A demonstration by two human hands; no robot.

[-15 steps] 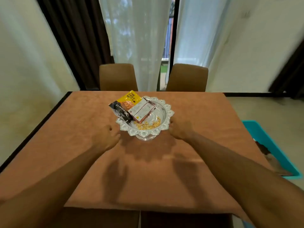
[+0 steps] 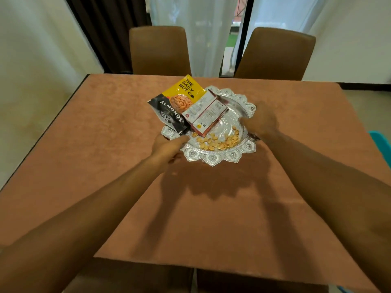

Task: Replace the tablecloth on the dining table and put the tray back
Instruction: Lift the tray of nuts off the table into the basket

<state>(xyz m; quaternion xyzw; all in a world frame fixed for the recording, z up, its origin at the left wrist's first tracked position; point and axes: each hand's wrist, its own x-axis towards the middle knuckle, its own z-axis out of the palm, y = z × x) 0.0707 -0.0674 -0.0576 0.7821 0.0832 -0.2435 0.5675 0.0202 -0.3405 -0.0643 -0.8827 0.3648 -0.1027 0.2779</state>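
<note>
A silver scalloped tray (image 2: 220,158) sits near the middle of the table on an orange-brown tablecloth (image 2: 101,144). It carries a yellow and black almond packet (image 2: 179,102), a white and red packet (image 2: 206,113) and loose nuts (image 2: 220,141). My left hand (image 2: 167,145) grips the tray's near-left rim, thumb on top. My right hand (image 2: 262,122) holds the right rim, its fingers curled over the edge.
Two brown chairs (image 2: 159,49) (image 2: 275,53) stand at the far side, with curtains and a window behind. Chair backs (image 2: 190,278) show below the table's near edge. A teal object (image 2: 382,142) lies at the right border.
My hands have closed onto the tray's rim from just beside it. The camera has tilted down and moved closer to the table.
</note>
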